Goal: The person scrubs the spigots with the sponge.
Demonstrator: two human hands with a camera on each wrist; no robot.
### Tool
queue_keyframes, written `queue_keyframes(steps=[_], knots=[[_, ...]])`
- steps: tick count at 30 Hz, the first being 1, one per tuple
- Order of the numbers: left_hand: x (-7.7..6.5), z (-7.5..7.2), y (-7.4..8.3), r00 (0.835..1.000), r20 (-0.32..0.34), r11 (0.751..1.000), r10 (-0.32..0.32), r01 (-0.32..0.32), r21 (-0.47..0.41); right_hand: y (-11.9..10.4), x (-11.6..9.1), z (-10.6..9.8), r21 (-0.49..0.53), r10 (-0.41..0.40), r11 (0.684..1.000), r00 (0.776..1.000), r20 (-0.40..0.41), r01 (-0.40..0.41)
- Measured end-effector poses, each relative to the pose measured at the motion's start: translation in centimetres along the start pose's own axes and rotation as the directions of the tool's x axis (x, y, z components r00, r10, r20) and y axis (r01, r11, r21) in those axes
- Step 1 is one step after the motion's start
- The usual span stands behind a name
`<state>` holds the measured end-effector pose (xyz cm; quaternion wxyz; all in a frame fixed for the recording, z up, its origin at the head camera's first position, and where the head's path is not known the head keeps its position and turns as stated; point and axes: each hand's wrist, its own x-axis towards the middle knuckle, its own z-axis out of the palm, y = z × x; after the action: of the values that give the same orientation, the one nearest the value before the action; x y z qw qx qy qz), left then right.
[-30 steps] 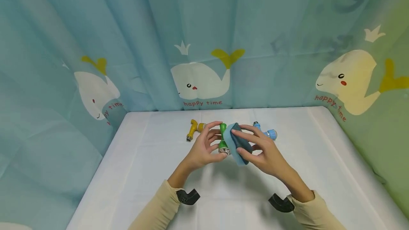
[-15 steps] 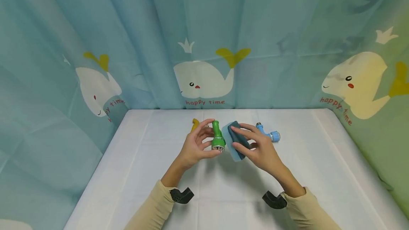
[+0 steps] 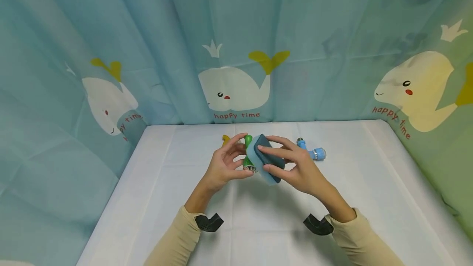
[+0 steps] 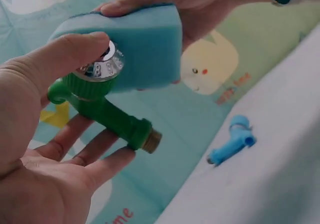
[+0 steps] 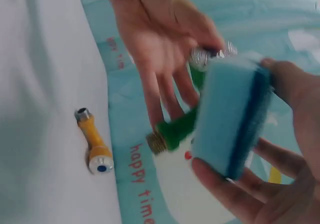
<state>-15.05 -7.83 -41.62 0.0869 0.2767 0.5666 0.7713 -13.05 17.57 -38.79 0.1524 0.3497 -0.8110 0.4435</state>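
Above the white table, my left hand [image 3: 221, 165] holds a green tap [image 4: 112, 119] between thumb and fingertips. The thumb lies on its silver knob end, and its brass threaded end points away from the palm in the left wrist view. My right hand [image 3: 299, 167] grips a two-layer sponge [image 5: 220, 114], light blue with a dark blue side, between thumb and fingers. The light blue face lies against the tap's side, covering part of it in the head and right wrist views.
A blue tap [image 3: 318, 154] lies on the white table [image 3: 258, 241] at the back right. Behind my left hand, a yellow tap [image 5: 95, 141] lies mostly hidden in the head view. A whale-print curtain [image 3: 148, 32] surrounds the table's back and sides.
The green tap shifted left and turned, standing more exposed half a second ago. Since then the sponge has moved left and covers much of it. Both hands keep their hold.
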Motion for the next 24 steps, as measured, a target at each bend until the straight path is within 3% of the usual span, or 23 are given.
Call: queue_keyframes(steps=[4,7,11,14,17,21,24], knots=[[0.0,0.1,0.3,0.999,0.025,1.0,0.023,-0.023,0.021,-0.2,-0.3,0.4,-0.017,-0.039,0.999,0.999,0.0,0.039],[-0.2,0.3,0.6,0.999,0.024,0.997,0.021,-0.02,-0.069,0.3,-0.8,0.8,-0.024,-0.032,0.999,0.999,-0.031,0.031],[-0.4,0.5,0.8,1.0,0.018,0.986,0.02,-0.016,-0.164,0.9,-1.6,0.8,-0.055,0.029,0.998,0.999,-0.016,-0.03],[-0.4,0.5,0.8,1.0,0.008,0.985,0.022,-0.02,-0.171,1.1,-1.9,0.1,-0.158,0.092,0.983,0.996,0.012,-0.089],[-0.5,0.4,0.7,1.0,0.005,0.989,0.022,-0.021,-0.146,0.8,-1.7,-0.5,-0.235,0.125,0.964,0.992,-0.022,-0.126],[-0.4,0.4,0.4,0.998,0.051,0.997,0.035,-0.032,-0.071,-0.3,-0.7,-0.4,-0.122,0.119,0.984,0.99,-0.08,-0.129],[-0.4,0.5,0.4,0.995,0.077,0.997,0.06,-0.056,-0.054,-1.0,0.0,0.3,-0.025,0.115,0.993,0.991,-0.074,-0.117]])
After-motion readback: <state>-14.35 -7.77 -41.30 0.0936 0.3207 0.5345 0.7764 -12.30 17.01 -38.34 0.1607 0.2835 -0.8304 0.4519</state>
